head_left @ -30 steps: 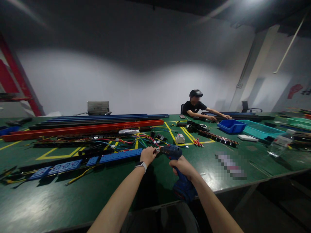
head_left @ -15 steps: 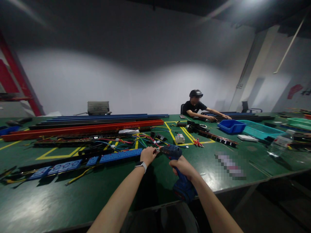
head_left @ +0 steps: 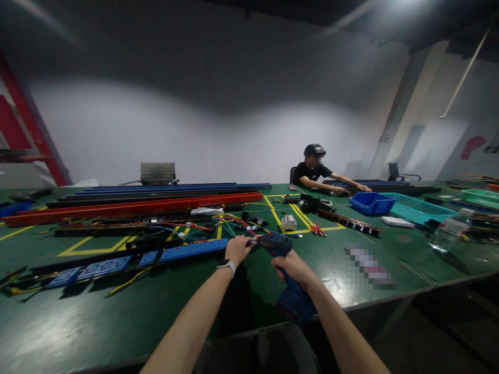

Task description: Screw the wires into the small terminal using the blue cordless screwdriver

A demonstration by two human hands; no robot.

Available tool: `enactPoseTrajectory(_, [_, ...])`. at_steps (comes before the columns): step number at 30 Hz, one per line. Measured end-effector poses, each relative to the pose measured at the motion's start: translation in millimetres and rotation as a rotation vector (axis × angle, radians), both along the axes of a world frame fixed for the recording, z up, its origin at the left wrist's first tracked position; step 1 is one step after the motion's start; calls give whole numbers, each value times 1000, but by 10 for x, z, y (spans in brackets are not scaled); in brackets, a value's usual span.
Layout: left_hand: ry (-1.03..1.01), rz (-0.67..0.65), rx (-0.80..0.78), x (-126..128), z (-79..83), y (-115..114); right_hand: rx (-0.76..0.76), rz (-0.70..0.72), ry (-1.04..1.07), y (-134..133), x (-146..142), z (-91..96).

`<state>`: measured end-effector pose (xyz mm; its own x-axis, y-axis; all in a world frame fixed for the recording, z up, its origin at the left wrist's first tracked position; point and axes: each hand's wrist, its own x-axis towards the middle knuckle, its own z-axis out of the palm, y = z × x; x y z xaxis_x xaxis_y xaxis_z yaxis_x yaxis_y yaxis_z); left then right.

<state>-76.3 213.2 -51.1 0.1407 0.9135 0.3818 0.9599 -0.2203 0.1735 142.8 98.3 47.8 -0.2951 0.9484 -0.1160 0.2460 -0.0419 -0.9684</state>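
My right hand is wrapped round the grip of a blue cordless drill, whose nose points left. Close in front of the bit is my left hand, its fingers closed round the right end of a long power strip with blue socket blocks in a black housing. The fingers cover that end, so the exact contact of the bit is hidden. A yellow-green wire sticks out from the strip's front side.
Loose coloured wires and a white breaker-like block lie beyond my hands. An orange rail spans the left. To the right are a blue bin, a teal basket and a water bottle. A co-worker sits opposite.
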Motion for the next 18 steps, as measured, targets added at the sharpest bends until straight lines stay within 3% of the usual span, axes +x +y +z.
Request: enactPoseTrajectory(18, [11, 5, -23, 5, 58, -32, 11, -8, -1, -6, -16, 11])
